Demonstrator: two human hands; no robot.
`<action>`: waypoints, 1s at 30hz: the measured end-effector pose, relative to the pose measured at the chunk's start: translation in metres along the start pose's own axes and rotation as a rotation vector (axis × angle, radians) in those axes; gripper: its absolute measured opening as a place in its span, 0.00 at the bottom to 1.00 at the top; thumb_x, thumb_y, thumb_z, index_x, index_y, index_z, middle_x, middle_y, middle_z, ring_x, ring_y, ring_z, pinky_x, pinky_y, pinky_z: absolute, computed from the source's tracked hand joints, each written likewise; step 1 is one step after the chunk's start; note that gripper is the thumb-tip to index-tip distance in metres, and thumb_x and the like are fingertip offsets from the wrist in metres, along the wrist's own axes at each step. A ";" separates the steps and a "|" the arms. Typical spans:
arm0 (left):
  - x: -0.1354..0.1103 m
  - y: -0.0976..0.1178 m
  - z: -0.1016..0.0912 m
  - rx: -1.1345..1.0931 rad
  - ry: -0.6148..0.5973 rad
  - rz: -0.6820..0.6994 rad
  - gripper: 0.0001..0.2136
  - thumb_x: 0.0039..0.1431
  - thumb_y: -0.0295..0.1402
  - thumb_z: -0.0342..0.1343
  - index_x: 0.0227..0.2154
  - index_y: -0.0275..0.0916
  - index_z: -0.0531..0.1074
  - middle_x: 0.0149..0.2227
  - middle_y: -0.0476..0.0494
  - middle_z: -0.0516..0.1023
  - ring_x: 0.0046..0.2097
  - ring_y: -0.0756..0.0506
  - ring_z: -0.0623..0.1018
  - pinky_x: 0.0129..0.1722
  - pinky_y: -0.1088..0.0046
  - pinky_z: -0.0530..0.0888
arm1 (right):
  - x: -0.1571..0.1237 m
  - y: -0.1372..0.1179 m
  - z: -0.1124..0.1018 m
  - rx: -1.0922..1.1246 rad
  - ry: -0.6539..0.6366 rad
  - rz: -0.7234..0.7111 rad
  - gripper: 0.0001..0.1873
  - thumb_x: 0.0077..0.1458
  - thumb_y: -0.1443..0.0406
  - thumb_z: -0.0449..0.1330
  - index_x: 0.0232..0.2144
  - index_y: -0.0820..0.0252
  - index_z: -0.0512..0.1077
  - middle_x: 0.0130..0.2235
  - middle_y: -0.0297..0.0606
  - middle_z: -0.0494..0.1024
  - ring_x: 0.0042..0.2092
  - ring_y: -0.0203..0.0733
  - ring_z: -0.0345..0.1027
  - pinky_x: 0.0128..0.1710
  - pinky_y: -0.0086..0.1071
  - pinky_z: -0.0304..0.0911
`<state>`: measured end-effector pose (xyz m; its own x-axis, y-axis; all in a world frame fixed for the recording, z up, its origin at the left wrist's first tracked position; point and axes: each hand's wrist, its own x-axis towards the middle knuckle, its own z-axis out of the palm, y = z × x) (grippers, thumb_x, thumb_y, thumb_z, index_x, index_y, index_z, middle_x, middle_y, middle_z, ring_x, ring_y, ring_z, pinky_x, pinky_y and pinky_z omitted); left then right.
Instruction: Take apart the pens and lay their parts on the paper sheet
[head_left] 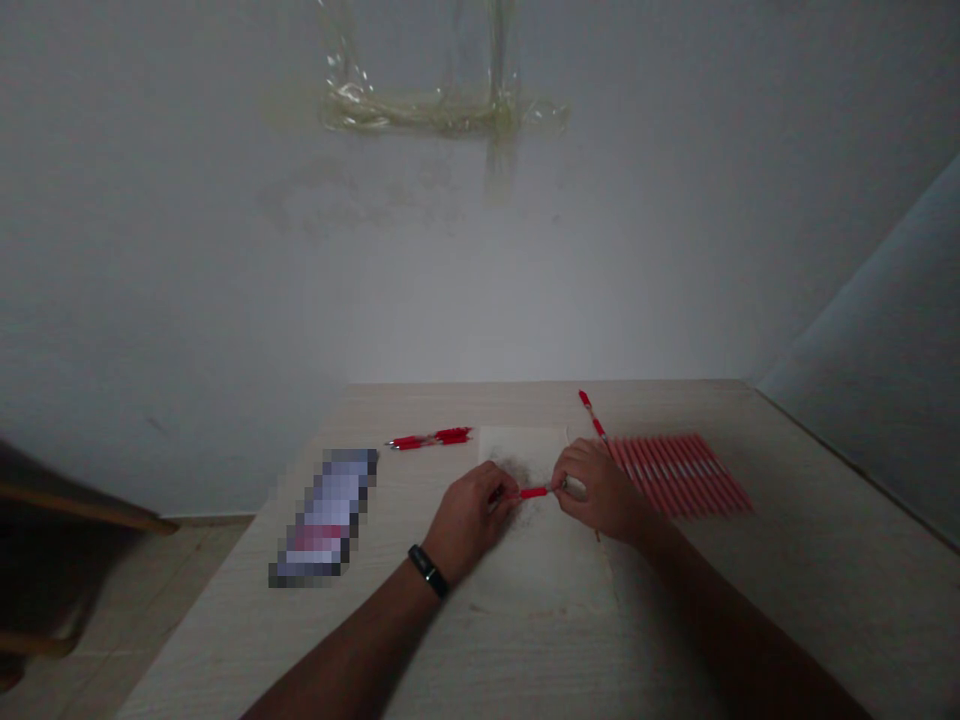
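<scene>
Both hands meet over a pale sheet (540, 580) on the table, with a red pen (533, 492) held level between them. My left hand (476, 505), with a black band on its wrist, pinches the pen's left end. At the tip end on the right, the fingers of my right hand (596, 490) are closed; whether a small part sits in them is hidden. Just beyond my right hand lies another red pen (592, 413), tilted. Red pens (429, 439) also lie together behind my left hand.
A row of several red pens or pen-like sticks (682, 475) lies side by side on the right. A pixelated, phone-shaped object (330, 510) rests on the left. The wooden table (420, 670) meets a wall (525, 290) with tape on it. A dark piece of furniture (60, 560) stands at lower left.
</scene>
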<state>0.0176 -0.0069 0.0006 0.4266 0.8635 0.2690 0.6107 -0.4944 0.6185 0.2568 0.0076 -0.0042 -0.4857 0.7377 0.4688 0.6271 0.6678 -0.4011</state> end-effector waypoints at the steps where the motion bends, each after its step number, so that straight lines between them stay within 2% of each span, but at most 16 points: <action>1: 0.000 0.000 0.000 0.000 0.001 0.005 0.02 0.60 0.30 0.57 0.33 0.39 0.73 0.34 0.46 0.75 0.36 0.47 0.73 0.35 0.73 0.67 | 0.000 0.000 0.001 -0.001 0.001 0.003 0.09 0.47 0.76 0.61 0.28 0.58 0.69 0.31 0.35 0.73 0.39 0.44 0.66 0.46 0.39 0.58; 10: -0.001 0.000 0.000 -0.019 -0.006 0.027 0.02 0.58 0.26 0.58 0.32 0.39 0.72 0.35 0.46 0.74 0.37 0.47 0.73 0.35 0.74 0.67 | -0.001 -0.003 0.005 0.017 -0.019 0.013 0.11 0.42 0.77 0.59 0.26 0.58 0.67 0.31 0.34 0.72 0.39 0.43 0.65 0.46 0.39 0.58; 22: -0.001 -0.001 0.001 -0.007 -0.013 -0.012 0.01 0.58 0.28 0.58 0.34 0.39 0.73 0.35 0.47 0.74 0.37 0.47 0.73 0.35 0.73 0.67 | -0.001 -0.001 0.003 -0.013 -0.005 0.022 0.11 0.40 0.77 0.58 0.26 0.58 0.67 0.30 0.33 0.71 0.38 0.43 0.65 0.45 0.39 0.57; 30: -0.002 -0.001 0.003 -0.031 0.006 -0.003 0.01 0.59 0.28 0.58 0.34 0.40 0.73 0.35 0.47 0.75 0.37 0.48 0.74 0.36 0.74 0.68 | 0.001 -0.006 0.010 0.014 0.075 0.096 0.11 0.40 0.78 0.59 0.24 0.58 0.66 0.28 0.33 0.71 0.35 0.42 0.64 0.41 0.37 0.57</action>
<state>0.0181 -0.0082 -0.0026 0.4209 0.8656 0.2712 0.5909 -0.4885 0.6421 0.2470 0.0052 -0.0093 -0.3767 0.7890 0.4853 0.6594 0.5964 -0.4577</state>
